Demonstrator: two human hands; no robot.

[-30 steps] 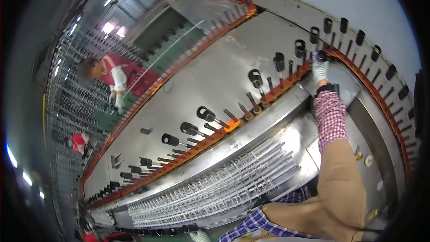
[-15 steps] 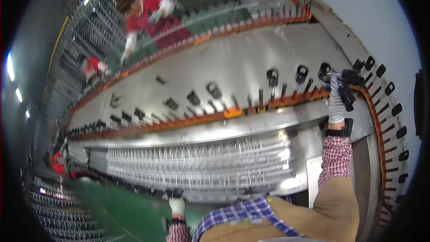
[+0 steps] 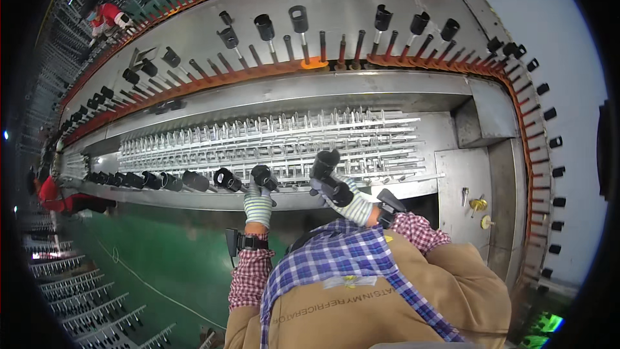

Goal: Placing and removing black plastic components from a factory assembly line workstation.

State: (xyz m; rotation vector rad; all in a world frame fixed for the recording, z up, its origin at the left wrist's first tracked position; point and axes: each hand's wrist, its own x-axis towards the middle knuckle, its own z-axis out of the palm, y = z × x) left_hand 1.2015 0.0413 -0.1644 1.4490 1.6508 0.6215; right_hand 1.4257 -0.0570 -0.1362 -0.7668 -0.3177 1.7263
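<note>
My left hand, in a striped glove, is closed at a black hollow cup-shaped part on the front edge of a rack of metal pegs. Its fingertips are partly hidden behind that part. To the right, my right hand, gloved as well, is closed around black cup-shaped parts: one stands above the fingers, another lies against the palm. Just left of my left hand, a similar black cup sits in a row of several along the rack's front edge.
Beyond the rack, an orange-based conveyor line carries upright rods, several topped with black cups, and curves round at the right. A metal ledge holds small brass-coloured pieces. A person in red is at the far left.
My right hand has come from the conveyor at the right down to the rack's front, bringing black cup-shaped parts. My left hand shows higher, at the front row. The view has tilted down.
</note>
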